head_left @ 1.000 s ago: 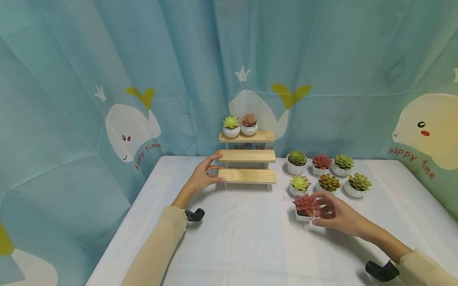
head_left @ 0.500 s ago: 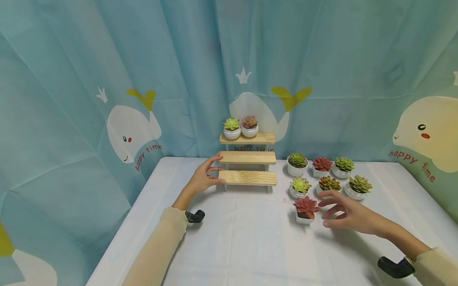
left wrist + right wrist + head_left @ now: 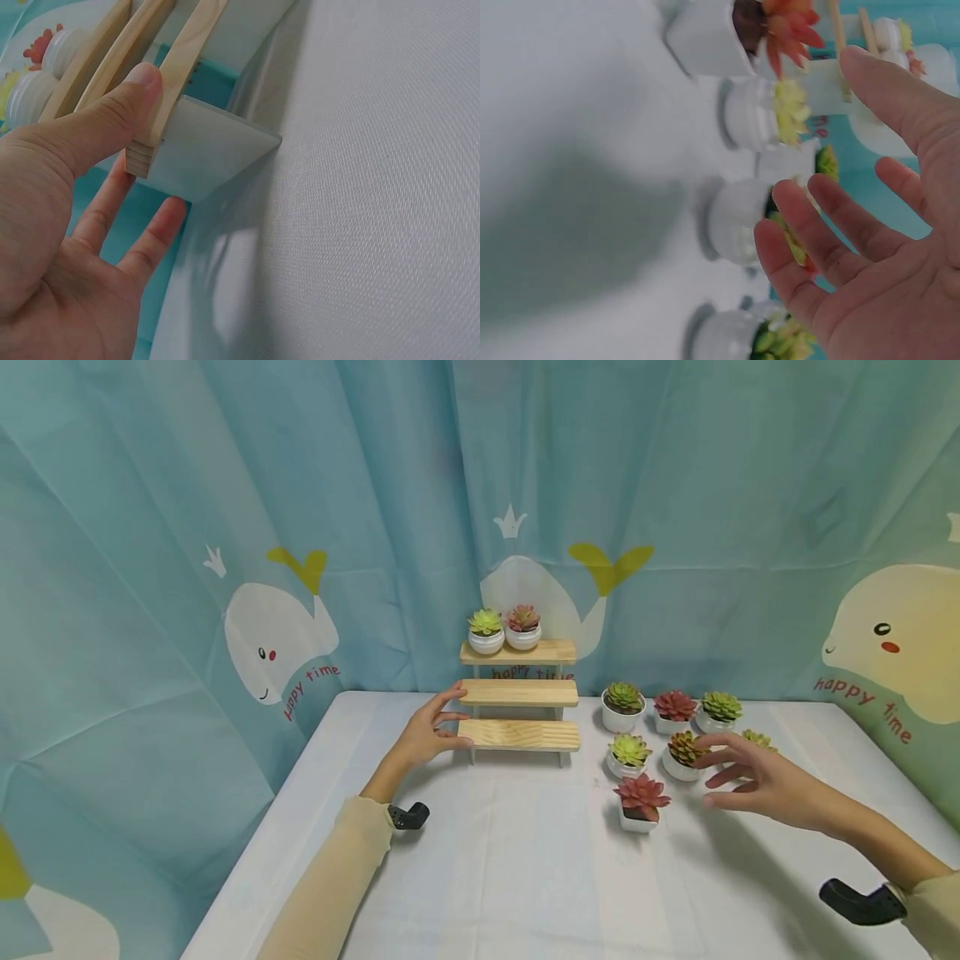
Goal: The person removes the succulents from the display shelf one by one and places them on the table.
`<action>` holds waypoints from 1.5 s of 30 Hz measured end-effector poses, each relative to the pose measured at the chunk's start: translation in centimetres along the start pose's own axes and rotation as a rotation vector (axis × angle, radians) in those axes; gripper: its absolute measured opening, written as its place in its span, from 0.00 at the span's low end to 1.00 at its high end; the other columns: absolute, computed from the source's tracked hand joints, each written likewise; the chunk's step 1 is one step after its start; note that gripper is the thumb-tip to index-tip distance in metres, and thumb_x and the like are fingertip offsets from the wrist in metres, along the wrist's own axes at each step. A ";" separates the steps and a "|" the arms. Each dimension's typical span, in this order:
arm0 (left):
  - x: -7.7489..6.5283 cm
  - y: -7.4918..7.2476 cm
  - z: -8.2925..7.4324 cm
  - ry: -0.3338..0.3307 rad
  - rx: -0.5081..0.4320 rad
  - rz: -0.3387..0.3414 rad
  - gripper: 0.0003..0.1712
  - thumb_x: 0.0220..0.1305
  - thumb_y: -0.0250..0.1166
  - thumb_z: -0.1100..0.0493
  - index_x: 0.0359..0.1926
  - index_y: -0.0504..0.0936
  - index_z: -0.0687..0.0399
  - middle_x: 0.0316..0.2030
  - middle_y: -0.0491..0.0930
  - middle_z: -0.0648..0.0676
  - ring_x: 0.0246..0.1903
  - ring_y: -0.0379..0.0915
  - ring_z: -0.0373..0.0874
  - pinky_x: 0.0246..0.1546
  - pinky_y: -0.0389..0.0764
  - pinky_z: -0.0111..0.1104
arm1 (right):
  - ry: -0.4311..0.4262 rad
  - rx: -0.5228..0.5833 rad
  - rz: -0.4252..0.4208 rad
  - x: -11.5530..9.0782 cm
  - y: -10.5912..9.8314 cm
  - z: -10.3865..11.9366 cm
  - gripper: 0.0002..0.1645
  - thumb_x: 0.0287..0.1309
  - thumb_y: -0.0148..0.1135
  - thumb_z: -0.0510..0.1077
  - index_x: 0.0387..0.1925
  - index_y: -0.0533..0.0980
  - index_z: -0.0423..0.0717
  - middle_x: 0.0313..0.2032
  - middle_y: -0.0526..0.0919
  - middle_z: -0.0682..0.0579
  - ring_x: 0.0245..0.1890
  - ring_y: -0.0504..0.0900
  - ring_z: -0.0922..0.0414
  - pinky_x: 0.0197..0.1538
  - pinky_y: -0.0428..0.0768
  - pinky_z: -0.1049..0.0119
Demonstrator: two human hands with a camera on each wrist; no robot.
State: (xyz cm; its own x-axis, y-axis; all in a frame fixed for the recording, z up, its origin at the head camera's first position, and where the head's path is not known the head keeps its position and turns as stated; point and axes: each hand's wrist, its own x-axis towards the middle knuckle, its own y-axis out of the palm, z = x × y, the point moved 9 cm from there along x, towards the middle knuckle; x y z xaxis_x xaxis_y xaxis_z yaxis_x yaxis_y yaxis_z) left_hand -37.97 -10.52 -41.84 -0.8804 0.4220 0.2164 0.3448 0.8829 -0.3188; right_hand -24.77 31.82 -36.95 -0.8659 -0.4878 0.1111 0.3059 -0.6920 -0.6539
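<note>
A three-tier wooden plant stand (image 3: 517, 735) stands at the back middle of the table. My left hand (image 3: 425, 727) grips its left end; in the left wrist view the thumb (image 3: 124, 109) lies on the lowest plank (image 3: 176, 75). My right hand (image 3: 772, 781) hangs over the table with fingers spread and nothing held. Its fingertips overlap an orange-green potted succulent (image 3: 682, 756) in the head view. A red succulent in a square white pot (image 3: 640, 802) stands alone in front, left of that hand. Two potted succulents, one light green (image 3: 486, 631) and one pink (image 3: 523, 627), sit on the top tier.
Several more white-potted succulents stand right of the stand: dark green (image 3: 622, 706), light green (image 3: 627, 754), red (image 3: 673, 710) and green (image 3: 720, 710). One (image 3: 759, 739) is partly hidden by the right hand. A blue whale-print curtain (image 3: 405, 527) hangs behind the white table (image 3: 525, 860).
My right hand has let go of the red succulent in the square pot and moved right, toward the orange-green one. The left hand has stayed at the stand.
</note>
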 end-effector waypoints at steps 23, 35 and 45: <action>-0.3 0.0 0.2 -0.010 -0.005 -0.003 0.50 0.55 0.78 0.71 0.76 0.65 0.50 0.81 0.50 0.45 0.65 0.73 0.56 0.50 0.83 0.45 | -0.023 -0.163 -0.110 2.7 -6.0 3.3 0.38 0.63 0.72 0.38 0.70 0.65 0.50 0.54 0.81 0.64 0.48 0.85 0.66 0.44 0.83 0.71; -0.2 -0.1 -0.1 -0.012 0.006 -0.009 0.50 0.55 0.78 0.70 0.76 0.65 0.50 0.81 0.50 0.44 0.65 0.73 0.55 0.49 0.82 0.45 | 0.002 -0.176 -0.145 5.9 -6.9 4.7 0.39 0.64 0.72 0.41 0.72 0.64 0.47 0.59 0.80 0.40 0.50 0.82 0.69 0.45 0.82 0.71; -0.1 -0.1 0.1 -0.008 0.009 -0.014 0.50 0.55 0.78 0.70 0.76 0.65 0.50 0.80 0.51 0.44 0.64 0.74 0.55 0.49 0.83 0.44 | 0.038 -0.152 -0.143 10.1 -6.3 5.8 0.41 0.65 0.72 0.45 0.74 0.63 0.52 0.63 0.77 0.43 0.56 0.83 0.52 0.48 0.80 0.73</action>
State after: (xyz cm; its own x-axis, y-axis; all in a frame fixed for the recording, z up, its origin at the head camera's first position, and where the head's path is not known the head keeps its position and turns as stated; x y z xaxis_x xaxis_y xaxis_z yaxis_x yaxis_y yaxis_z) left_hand -37.96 -10.63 -41.88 -0.8874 0.4084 0.2138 0.3298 0.8865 -0.3246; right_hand -33.18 28.18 -27.32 -0.9115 -0.3676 0.1846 0.1177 -0.6631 -0.7392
